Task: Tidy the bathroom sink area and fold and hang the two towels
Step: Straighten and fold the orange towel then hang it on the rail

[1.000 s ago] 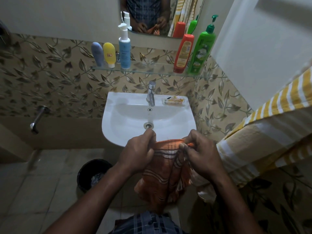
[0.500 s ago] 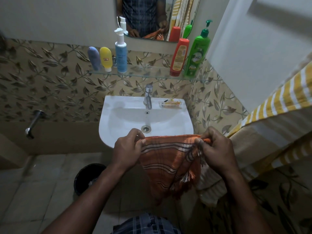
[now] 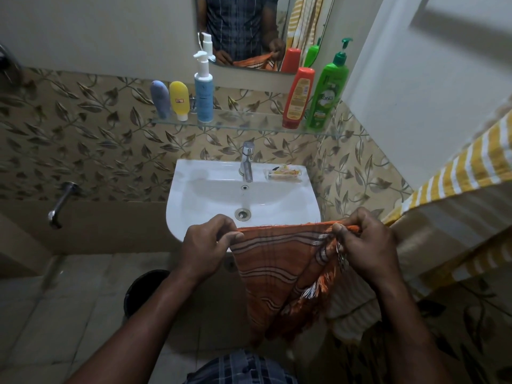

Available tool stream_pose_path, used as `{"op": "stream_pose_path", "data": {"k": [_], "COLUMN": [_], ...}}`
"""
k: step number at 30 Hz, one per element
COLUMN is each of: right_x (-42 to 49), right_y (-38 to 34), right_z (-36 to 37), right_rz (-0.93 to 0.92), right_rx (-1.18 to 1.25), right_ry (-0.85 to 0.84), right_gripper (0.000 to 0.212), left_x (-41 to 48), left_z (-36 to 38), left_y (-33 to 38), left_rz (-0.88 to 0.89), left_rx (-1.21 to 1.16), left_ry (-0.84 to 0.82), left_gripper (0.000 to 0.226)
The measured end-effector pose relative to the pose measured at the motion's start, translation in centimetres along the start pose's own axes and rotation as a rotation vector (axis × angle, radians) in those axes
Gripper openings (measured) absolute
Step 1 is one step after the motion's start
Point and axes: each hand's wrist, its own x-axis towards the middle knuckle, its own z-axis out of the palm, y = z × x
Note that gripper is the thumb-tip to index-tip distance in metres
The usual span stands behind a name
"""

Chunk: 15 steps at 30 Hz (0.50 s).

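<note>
Right, head view only: I am looking down past both forearms at the sink area.
Left hand (image 3: 206, 245): my fingers are pinched closed on the left end of the orange striped towel (image 3: 279, 267), at its top edge.
Right hand (image 3: 365, 245): closed the same way on the right end, where fringed layers bunch under the fingers.
Where the towel is: stretched between my hands just in front of the white basin (image 3: 194, 206), hanging free below and narrowing toward my waist.
Why held so: I judge the taut top edge lets the cloth drop straight, so edges can be matched for a fold (it looks part-folded, though I cannot count the layers).
Second towel: the yellow striped towel (image 3: 457, 173) is draped at my right, seemingly hung already; what carries it is hidden.
Basin contents: the bowl is bare down to the drain (image 3: 242, 214); a small clear packet (image 3: 282, 173) lies on the ledge right of the tap (image 3: 246, 164).
Glass shelf (image 3: 249, 126): holds a grey-blue tube (image 3: 160, 98), yellow tube (image 3: 179, 99), blue pump bottle (image 3: 204, 91), red bottle (image 3: 298, 97) and green pump bottle (image 3: 329, 92), all upright.
Black bin (image 3: 141, 289): on the floor left of my arm; its contents are too dark to tell.
</note>
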Motion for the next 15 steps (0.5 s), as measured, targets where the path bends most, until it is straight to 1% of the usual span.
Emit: {"op": "stream_pose_path", "data": {"k": [5, 8, 10, 11, 13, 15], "right_x": [0.0, 0.0, 0.0, 0.0, -0.2, -0.5], "right_y": [0.1, 0.2, 0.3, 0.4, 0.5, 0.5], "right_z": [0.5, 0.6, 0.8, 0.9, 1.0, 1.3], "right_rz": [-0.006, -0.021, -0.023, -0.02, -0.019, -0.04], "right_rx": [-0.017, -0.032, -0.04, -0.039, -0.04, -0.066], "right_ry": [-0.006, -0.012, -0.014, -0.015, -0.026, -0.053], "right_gripper": [0.025, 0.024, 0.025, 0.025, 0.026, 0.028], "left_x": [0.4, 0.5, 0.7, 0.8, 1.0, 1.0], "left_z": [0.0, -0.3, -0.7, -1.0, -1.4, -1.5], "left_y": [0.1, 0.2, 0.5, 0.7, 1.4, 2.0], "left_rz": [-0.049, -0.098, -0.103, -0.105, -0.125, -0.143], "left_rx": [-0.052, -0.091, -0.13, -0.175, -0.307, -0.374], "left_ry": [0.045, 0.013, -0.078, -0.15, -0.333, -0.518], "left_gripper": [0.015, 0.02, 0.022, 0.023, 0.024, 0.027]}}
